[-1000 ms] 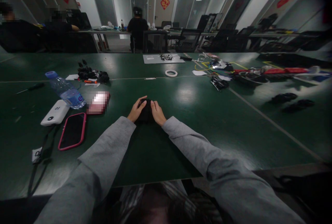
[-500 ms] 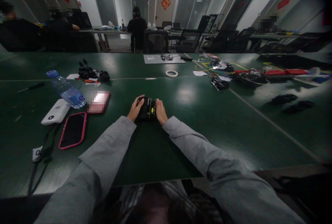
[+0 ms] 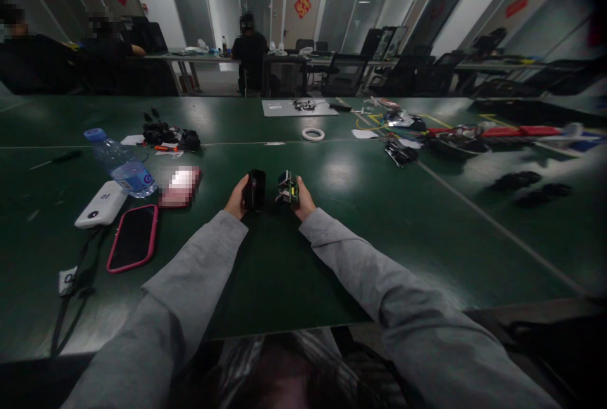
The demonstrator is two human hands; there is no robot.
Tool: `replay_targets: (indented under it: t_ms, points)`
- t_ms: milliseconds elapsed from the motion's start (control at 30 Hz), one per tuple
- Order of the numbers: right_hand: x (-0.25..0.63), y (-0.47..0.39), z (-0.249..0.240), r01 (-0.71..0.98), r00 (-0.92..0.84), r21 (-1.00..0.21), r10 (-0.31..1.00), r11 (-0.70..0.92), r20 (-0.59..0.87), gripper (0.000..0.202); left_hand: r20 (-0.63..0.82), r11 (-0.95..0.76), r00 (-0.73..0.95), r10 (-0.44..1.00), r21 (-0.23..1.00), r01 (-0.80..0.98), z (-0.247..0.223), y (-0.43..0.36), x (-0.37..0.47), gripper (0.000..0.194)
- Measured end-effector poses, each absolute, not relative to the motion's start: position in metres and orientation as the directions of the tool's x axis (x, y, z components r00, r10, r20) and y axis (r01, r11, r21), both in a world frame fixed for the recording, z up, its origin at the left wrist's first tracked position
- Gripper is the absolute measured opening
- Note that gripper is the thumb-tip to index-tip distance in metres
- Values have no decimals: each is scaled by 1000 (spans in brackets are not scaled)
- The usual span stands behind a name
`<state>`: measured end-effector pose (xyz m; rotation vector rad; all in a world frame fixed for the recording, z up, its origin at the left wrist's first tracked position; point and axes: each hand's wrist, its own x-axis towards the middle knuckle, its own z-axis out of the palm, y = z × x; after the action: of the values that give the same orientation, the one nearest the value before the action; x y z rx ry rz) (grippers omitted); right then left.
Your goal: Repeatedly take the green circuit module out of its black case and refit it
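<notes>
My left hand (image 3: 238,196) is closed around a black plastic casing (image 3: 257,190), held upright over the middle of the green table (image 3: 265,282). Just to its right, my right hand (image 3: 303,197) grips a circuit board assembly (image 3: 287,188) with green boards and a yellow part. A narrow gap separates the casing from the boards. The fingers on the far side of both pieces are mostly hidden.
To the left are a water bottle (image 3: 126,165), a white power bank (image 3: 101,205) with a cable, a pink-cased phone (image 3: 134,238) and a pink object (image 3: 181,187). A tape roll (image 3: 313,134) lies ahead. Tools and wires (image 3: 403,151) spread to the right. People sit beyond.
The circuit board assembly has come out of the black casing. My hands have moved slightly apart, the casing going left and the boards right.
</notes>
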<state>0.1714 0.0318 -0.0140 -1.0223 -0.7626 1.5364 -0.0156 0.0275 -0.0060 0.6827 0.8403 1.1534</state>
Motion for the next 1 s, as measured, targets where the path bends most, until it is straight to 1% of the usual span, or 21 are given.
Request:
replay_targets:
  t_ms: [33, 100, 167, 233, 333, 433, 533, 633, 767, 933, 1000]
  points:
    - [176, 33, -13, -443, -103, -862, 970, -245, -222, 48, -212, 285, 196, 957, 809, -515, -5, 29, -18, 53]
    - [186, 36, -12, -421, -243, -860, 949, -289, -201, 46, -191, 270, 197, 962, 788, -554, -3, 30, -22, 52]
    - [195, 38, -13, -384, -335, -877, 929, -289, -159, 44, -180, 276, 218, 959, 761, -587, -1, 29, -24, 51]
    - [200, 37, -13, -401, -351, -878, 929, -260, -115, 40, -176, 289, 241, 955, 745, -601, 1, 27, -25, 51]
    - [201, 35, -13, -467, -357, -849, 931, -247, -75, 36, -185, 295, 241, 953, 757, -583, 2, 25, -26, 54]
    - [200, 35, -13, -489, -418, -814, 903, -313, -96, 36, -221, 310, 223, 949, 772, -555, 1, 25, -27, 56]
    - [200, 36, -13, -535, -473, -744, 872, -399, -128, 36, -212, 300, 214, 954, 742, -600, 0, 25, -26, 52]
    - [200, 38, -13, -579, -509, -688, 853, -438, -115, 35, -189, 266, 188, 964, 719, -643, -2, 27, -23, 50]
    - [200, 39, -14, -594, -516, -670, 850, -444, -106, 37, -147, 206, 147, 978, 773, -600, -5, 30, -19, 46]
    - [198, 38, -13, -588, -503, -686, 858, -429, -105, 37, -48, 86, 97, 994, 893, -441, -12, 31, -15, 45]
    - [197, 37, -12, -577, -495, -701, 862, -418, -107, 39, 10, 17, 71, 997, 930, -367, -15, 30, -12, 40]
